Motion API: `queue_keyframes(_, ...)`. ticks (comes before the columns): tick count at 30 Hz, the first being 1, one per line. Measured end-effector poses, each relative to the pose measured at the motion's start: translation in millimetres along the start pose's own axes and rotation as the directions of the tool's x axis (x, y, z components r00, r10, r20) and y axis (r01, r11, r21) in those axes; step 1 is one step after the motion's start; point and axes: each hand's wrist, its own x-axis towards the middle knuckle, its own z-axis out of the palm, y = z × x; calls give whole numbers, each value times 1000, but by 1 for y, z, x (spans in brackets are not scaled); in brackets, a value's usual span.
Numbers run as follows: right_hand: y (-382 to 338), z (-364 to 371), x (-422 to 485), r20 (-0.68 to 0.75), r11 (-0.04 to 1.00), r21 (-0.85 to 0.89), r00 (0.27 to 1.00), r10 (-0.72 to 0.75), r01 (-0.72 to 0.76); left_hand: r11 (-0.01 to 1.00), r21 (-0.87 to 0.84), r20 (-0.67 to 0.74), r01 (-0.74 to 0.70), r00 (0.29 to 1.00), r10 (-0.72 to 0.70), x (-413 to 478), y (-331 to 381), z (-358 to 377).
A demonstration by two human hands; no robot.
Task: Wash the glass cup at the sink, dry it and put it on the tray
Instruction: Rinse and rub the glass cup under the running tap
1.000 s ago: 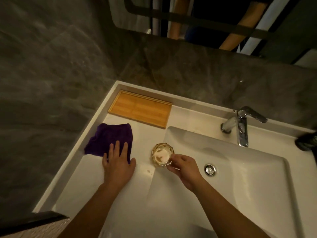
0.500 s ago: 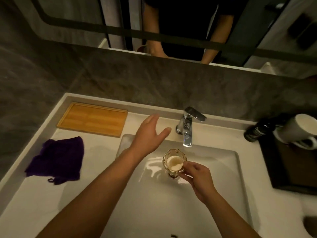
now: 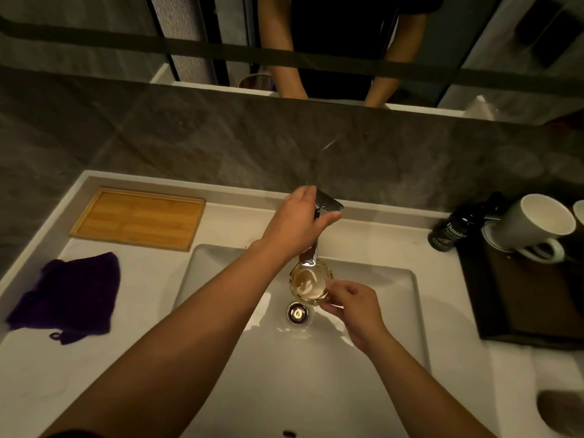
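My right hand (image 3: 350,311) holds the faceted glass cup (image 3: 308,284) upright over the white sink basin (image 3: 379,358), right under the spout of the chrome faucet (image 3: 328,202). My left hand (image 3: 297,222) lies on the faucet handle, thumb under it and fingers over it. No water stream shows. The bamboo tray (image 3: 139,218) sits on the counter at the back left. A purple cloth (image 3: 68,295) lies crumpled in front of the tray, near the left edge.
The drain (image 3: 297,312) lies just below the cup. On the right counter a dark tray (image 3: 534,305) carries a white mug (image 3: 534,229) on its side and a dark bottle (image 3: 450,230). A grey stone backsplash and a mirror rise behind the sink.
My right hand carried the cup from the counter's edge to under the spout. My left hand left the counter by the cloth and reached onto the faucet handle.
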Motion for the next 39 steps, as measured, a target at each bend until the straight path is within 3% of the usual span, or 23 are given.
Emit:
queue_keyframes(10, 6, 9, -10, 20, 999, 12, 998, 52, -52, 990, -135, 8, 47, 999, -46, 4, -8, 4)
queue_keyframes(14, 14, 6, -17, 12, 998, -2, 998, 61, -61, 917, -341, -55, 209, 969, -241, -39, -34, 12)
queue_keyframes(16, 15, 3, -20, 13, 998, 8, 998, 59, -59, 833, -425, -28, 354, 915, -403, -78, -58, 25)
queue_keyframes(19, 14, 7, -19, -4, 999, 13, 999, 43, -43, 530, -621, 334, 578, 807, -488, -126, -77, 46)
queue_keyframes(21, 14, 13, -19, 3, 999, 8, 999, 40, -40, 397, -708, 411, 585, 797, -442, -144, -81, 57)
queue_keyframes(24, 15, 13, -22, 27, 999, -25, 999, 43, -42, 333, -770, 384, 544, 812, -440, -158, -83, 64)
queue_keyframes(33, 15, 13, -24, 62, 999, -19, 997, 49, -48, 277, -789, 403, 548, 802, -441, -155, -81, 57)
queue_keyframes(39, 11, 3, -22, 44, 994, -93, 997, 68, -64, 301, -767, 430, 568, 801, -417, -160, -74, 64)
